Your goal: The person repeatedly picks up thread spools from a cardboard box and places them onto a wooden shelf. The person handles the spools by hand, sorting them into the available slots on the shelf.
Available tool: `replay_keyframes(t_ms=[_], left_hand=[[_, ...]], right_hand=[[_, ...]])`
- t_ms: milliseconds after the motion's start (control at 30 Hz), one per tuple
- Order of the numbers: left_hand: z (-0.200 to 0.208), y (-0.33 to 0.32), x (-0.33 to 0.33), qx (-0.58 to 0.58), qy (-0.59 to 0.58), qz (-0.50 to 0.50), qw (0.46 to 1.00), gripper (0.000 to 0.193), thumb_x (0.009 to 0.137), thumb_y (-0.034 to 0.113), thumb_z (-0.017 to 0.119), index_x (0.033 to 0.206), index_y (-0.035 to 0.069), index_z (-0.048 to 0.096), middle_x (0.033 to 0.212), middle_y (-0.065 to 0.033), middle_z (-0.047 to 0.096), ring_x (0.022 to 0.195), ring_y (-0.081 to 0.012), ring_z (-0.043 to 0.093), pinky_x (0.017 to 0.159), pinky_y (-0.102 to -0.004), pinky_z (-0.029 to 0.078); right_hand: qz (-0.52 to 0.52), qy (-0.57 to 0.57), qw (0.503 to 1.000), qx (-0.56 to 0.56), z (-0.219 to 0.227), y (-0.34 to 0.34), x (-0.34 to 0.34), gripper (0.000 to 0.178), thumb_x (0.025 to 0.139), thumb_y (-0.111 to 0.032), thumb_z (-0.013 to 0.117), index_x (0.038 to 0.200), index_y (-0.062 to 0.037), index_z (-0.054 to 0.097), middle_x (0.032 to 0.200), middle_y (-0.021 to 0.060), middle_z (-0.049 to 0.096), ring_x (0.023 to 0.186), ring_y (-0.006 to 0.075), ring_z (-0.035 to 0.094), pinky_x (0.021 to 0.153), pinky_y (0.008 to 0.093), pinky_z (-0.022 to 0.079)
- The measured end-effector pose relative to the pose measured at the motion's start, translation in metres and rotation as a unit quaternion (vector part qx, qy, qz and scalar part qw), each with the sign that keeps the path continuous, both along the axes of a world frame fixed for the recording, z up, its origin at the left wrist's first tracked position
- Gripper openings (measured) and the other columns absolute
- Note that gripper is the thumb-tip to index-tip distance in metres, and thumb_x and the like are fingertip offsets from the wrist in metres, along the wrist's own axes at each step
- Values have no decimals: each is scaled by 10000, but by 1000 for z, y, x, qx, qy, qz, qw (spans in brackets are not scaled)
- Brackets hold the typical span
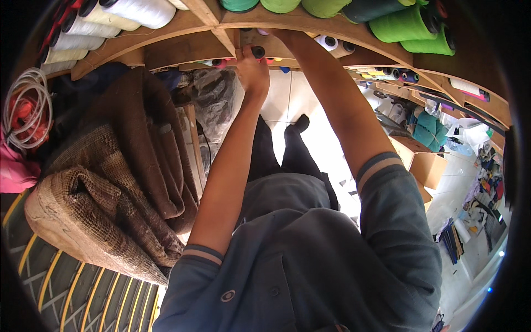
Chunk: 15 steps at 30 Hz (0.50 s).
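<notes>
My left hand (253,72) is raised to the wooden thread shelf (287,26), its fingers closed around a thread spool. Only the spool's dark round end (258,52) shows clearly; its thread colour is mostly covered by the hand. Just to the right, my right hand (279,34) reaches in under the upper board. The board's edge hides its fingers. A small lilac spool (263,32) shows beside that hand, but whether the hand grips it cannot be made out.
White cones (138,12) and green cones (401,25) fill the upper shelf. Folded brown carpets (110,193) are heaped at the left, near a coiled white cord (27,108). At the right stand an open cardboard box (426,166) and scattered fabric scraps (484,205) on the tiled floor.
</notes>
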State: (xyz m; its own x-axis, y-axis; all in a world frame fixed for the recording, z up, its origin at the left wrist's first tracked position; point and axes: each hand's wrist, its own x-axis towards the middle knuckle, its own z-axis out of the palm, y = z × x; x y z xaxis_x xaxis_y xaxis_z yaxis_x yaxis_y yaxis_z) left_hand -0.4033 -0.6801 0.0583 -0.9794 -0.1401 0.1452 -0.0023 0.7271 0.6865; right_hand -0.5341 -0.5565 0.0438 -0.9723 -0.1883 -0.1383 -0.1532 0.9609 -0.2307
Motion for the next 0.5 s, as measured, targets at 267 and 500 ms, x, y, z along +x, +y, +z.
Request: replay_keyframes(t_ms=[267,500], left_hand=[[-29,14,-37,20,-9,2,1000,480,731,82,689,1151,-25,483,1129,-239,537,1031,-435,511,882,-479,433],[-38,25,-59,-78,-21,37,996,388,784,342,674,913,-17,603,853,-253,636,838,-424,626,762,-495,503]], right_hand=[[-1,115,990,-82,7,7,9,349,812,-202,623,1134,-78,569,1025,180,622,934,317,596,812,438,445],[20,203,970,-136,24,37,32,351,808,-199,616,1135,-78,567,1036,191,618,952,330,591,829,453,437]])
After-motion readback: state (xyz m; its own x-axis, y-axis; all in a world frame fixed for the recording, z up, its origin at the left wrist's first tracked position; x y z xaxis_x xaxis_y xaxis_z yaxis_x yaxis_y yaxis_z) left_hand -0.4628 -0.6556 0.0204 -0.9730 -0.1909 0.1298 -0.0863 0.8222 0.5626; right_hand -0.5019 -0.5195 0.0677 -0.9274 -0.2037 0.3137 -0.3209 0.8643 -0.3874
